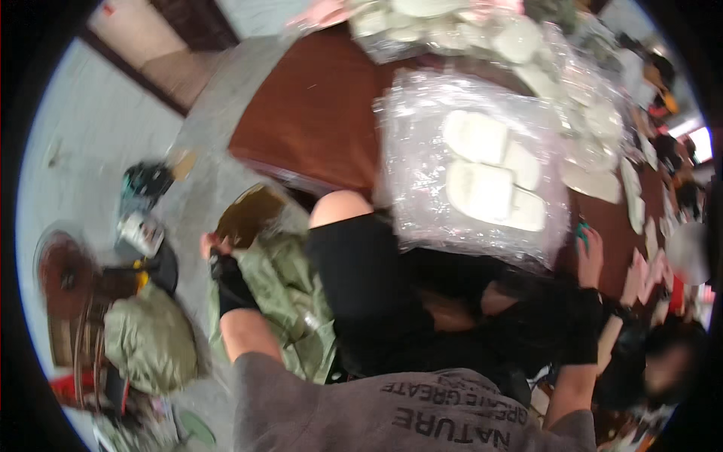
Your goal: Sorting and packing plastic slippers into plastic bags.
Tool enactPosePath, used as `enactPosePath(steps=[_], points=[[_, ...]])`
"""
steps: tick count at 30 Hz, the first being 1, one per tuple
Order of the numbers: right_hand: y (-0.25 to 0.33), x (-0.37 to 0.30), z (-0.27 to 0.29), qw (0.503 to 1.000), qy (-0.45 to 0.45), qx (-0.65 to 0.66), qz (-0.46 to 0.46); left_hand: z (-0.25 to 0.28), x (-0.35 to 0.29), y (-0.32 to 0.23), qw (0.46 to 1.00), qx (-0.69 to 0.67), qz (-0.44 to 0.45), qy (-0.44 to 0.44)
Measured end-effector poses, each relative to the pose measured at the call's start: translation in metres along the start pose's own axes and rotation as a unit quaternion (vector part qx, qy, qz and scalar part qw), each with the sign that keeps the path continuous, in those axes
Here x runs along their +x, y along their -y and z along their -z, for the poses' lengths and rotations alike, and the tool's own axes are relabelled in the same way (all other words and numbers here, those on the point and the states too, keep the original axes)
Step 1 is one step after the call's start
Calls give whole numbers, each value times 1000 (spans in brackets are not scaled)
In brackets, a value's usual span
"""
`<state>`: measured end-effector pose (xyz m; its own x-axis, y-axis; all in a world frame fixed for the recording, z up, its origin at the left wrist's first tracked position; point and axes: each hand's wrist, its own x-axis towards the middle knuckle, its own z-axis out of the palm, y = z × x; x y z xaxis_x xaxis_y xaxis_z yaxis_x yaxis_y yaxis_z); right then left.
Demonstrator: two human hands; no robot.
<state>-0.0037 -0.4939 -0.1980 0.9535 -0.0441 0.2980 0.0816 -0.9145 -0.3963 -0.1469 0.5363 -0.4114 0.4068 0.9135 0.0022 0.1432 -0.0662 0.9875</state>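
At the left, beside my knee, my left hand (215, 245) holds the rim of a green woven sack (282, 271). The sack's mouth gapes toward the table and shows a brownish inside. On the right, by the near edge of the brown table, my right hand (590, 256) has a small teal thing (582, 235) at its fingers, too blurred to name. Beside that hand lies a wide stack wrapped in clear plastic (422, 188). On top of it rest two pairs of white slippers (482, 188). Black sleeves cover both my forearms.
More pale slipper parts in plastic (520, 41) are heaped at the table's far side. A bare part of the brown tabletop (309, 113) shows at left. A fan (68, 275) and a full green sack (151, 339) stand on the left floor. People sit along the right.
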Motion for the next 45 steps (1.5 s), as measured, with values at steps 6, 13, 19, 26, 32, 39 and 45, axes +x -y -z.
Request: enactPosePath(steps=[6, 13, 19, 26, 32, 39, 45], points=[[56, 11, 14, 993, 13, 104, -51, -103, -62, -80, 976, -51, 175, -115], [158, 15, -1, 955, 109, 261, -91, -263, -313, -399, 861, 10, -187, 472], [248, 30, -60, 965, -3, 260, -19, -366, -446, -370, 787, -80, -62, 609], [249, 29, -52, 970, 67, 210, -104, -458, -446, -283, 858, 63, -97, 501], [188, 3, 3, 966, 96, 240, 2, -472, -444, -278, 857, 49, -28, 513], [160, 0, 55, 977, 124, 112, 131, -458, -468, -321, 864, -1, -196, 464], [162, 7, 53, 958, 59, 140, 245, -430, -505, -368, 749, -26, -324, 578]])
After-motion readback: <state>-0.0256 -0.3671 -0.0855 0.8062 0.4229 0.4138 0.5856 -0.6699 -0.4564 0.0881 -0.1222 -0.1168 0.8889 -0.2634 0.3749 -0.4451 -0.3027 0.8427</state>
